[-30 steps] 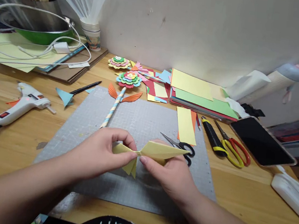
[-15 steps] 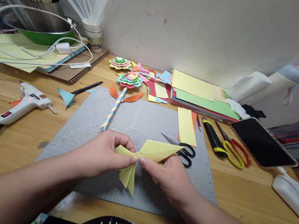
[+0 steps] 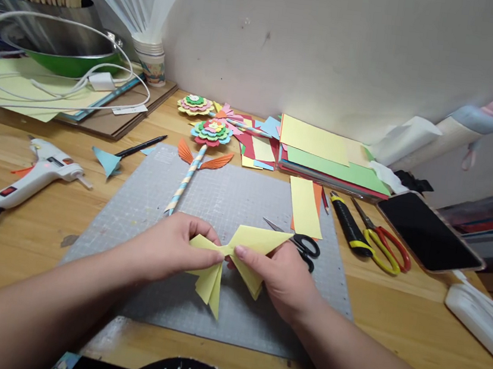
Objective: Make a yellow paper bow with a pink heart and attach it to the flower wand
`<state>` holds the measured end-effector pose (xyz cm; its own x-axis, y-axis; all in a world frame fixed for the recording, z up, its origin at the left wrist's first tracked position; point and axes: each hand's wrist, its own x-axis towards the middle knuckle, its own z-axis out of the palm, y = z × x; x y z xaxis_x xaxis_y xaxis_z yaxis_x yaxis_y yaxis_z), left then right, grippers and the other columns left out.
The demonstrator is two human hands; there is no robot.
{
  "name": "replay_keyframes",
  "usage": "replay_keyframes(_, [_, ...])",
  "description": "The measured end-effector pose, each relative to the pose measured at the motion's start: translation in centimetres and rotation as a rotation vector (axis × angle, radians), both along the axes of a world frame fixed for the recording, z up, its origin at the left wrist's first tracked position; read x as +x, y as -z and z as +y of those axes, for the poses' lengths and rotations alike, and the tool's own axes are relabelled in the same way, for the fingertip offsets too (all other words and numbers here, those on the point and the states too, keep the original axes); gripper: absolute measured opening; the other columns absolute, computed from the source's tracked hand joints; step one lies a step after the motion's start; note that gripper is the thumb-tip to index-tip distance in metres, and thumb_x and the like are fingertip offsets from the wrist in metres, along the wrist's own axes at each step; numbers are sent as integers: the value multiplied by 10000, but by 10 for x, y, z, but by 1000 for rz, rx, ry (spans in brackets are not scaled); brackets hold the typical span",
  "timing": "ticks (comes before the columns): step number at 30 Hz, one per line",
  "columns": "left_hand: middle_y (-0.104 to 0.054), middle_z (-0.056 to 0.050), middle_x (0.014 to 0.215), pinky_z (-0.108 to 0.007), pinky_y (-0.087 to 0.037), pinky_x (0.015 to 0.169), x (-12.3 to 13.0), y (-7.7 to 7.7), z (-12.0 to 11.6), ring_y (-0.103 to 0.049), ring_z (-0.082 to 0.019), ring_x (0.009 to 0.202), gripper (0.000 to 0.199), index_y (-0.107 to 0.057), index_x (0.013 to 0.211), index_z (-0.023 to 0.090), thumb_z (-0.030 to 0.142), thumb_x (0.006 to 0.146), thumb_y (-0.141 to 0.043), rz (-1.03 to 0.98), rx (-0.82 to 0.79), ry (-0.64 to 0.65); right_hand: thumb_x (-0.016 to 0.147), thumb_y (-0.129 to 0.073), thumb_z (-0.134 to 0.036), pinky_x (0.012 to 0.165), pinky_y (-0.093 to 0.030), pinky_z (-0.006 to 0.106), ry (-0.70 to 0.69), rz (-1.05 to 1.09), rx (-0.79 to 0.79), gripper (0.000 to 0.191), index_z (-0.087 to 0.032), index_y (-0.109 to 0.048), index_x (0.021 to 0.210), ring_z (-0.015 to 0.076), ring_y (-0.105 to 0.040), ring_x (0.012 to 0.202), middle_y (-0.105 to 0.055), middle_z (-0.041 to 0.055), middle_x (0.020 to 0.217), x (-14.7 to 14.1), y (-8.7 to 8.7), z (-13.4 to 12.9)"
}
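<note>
Between my two hands is a folded yellow paper bow [image 3: 257,241], pinched narrow at its middle with wings fanning out to both sides. My left hand [image 3: 180,245] grips it left of the middle, thumb pressed along the paper. My right hand [image 3: 282,276] pinches it just right of the middle, thumb on top; its other fingers are mostly hidden behind the paper. Both hands are above the grey cutting mat [image 3: 246,190]. Black-handled scissors [image 3: 305,248] lie on the mat, partly covered by my right hand. A striped paper stick flower [image 3: 187,177] lies beyond my left hand.
A glue gun [image 3: 38,174] and a black pen [image 3: 143,146] lie left. Right of the mat are a cutter knife [image 3: 349,224], pliers [image 3: 382,246] and a phone [image 3: 429,231]. Yellow paper strips [image 3: 306,207] and stacked coloured paper [image 3: 330,159] lie further back.
My right thumb has shifted slightly up onto the bow's middle. The right lower wing now shows more below my hand. The view has moved a little.
</note>
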<state>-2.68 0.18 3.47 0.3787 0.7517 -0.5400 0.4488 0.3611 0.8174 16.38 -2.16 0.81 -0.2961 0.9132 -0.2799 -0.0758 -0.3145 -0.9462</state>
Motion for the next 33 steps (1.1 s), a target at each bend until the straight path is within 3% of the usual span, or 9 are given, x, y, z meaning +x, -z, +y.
replay_keyframes(4, [-634, 6, 697, -248, -386, 613, 0, -2, 2, -544, -144, 655, 242, -666, 837, 162, 373, 723, -687, -99, 26, 0, 733, -722, -342, 687, -495, 318, 102, -17, 22, 188, -160, -689, 698, 161, -615, 655, -690, 30, 694, 1, 0, 0])
replay_keyframes(7, [-677, -32, 899, -277, -437, 741, -2, -1, 4, -597, -177, 826, 253, -648, 923, 174, 344, 742, -691, -217, 114, -130, 708, -744, -348, 692, -501, 335, 268, -4, 38, 198, -160, -685, 703, 170, -615, 659, -684, 34, 695, 2, 0, 3])
replay_keyframes(11, [-616, -4, 757, -264, -400, 655, -5, 2, 6, -544, -141, 694, 231, -620, 828, 159, 377, 772, -670, -157, 157, -215, 718, -749, -346, 644, -482, 297, 371, 98, 41, 199, -165, -674, 751, 160, -607, 688, -671, 28, 737, 3, 3, 6])
replay_keyframes(15, [-547, 34, 650, -235, -330, 580, -6, 5, 5, -460, -105, 604, 264, -615, 807, 156, 413, 782, -670, -131, 185, -226, 722, -765, -328, 562, -437, 249, 273, 205, -10, 237, -187, -666, 883, 143, -587, 690, -657, 13, 770, 2, 8, 6])
replay_keyframes(18, [-586, 24, 721, -230, -370, 606, -5, 6, 5, -493, -108, 639, 244, -626, 858, 172, 380, 762, -710, -223, 192, -239, 748, -747, -310, 560, -428, 235, 239, 219, -17, 167, -165, -666, 760, 109, -548, 619, -636, 1, 701, 2, 9, 7])
replay_keyframes(21, [-628, -2, 835, -253, -439, 679, -7, 3, 4, -556, -145, 738, 332, -644, 1029, 225, 468, 803, -642, -499, 222, -209, 737, -754, -312, 563, -432, 222, 177, 329, -160, 176, -152, -684, 754, 102, -561, 618, -649, 7, 706, 3, 6, 8])
replay_keyframes(24, [-644, -43, 896, -303, -475, 759, -15, -3, 2, -586, -202, 841, 493, -649, 1116, 225, 600, 847, -476, -762, 195, -52, 662, -797, -331, 531, -424, 208, 6, 490, -385, 246, -133, -707, 776, 104, -568, 612, -657, 16, 696, 4, 2, 8])
replay_keyframes(28, [-654, -6, 921, -227, -467, 690, -27, -10, -2, -599, -159, 820, 260, -659, 1090, 314, 325, 831, -647, -681, 168, 150, 625, -809, -316, 526, -418, 197, -152, 557, -491, 267, -108, -713, 762, 96, -567, 593, -659, 22, 671, 5, -1, 6])
replay_keyframes(33, [-670, 6, 803, -236, -472, 652, -29, -13, -3, -613, -151, 706, 219, -739, 899, 309, 174, 726, -739, -564, 71, 260, 645, -796, -268, 540, -419, 204, -208, 539, -505, 221, -110, -698, 762, 88, -556, 573, -648, 14, 680, 6, 1, 3])
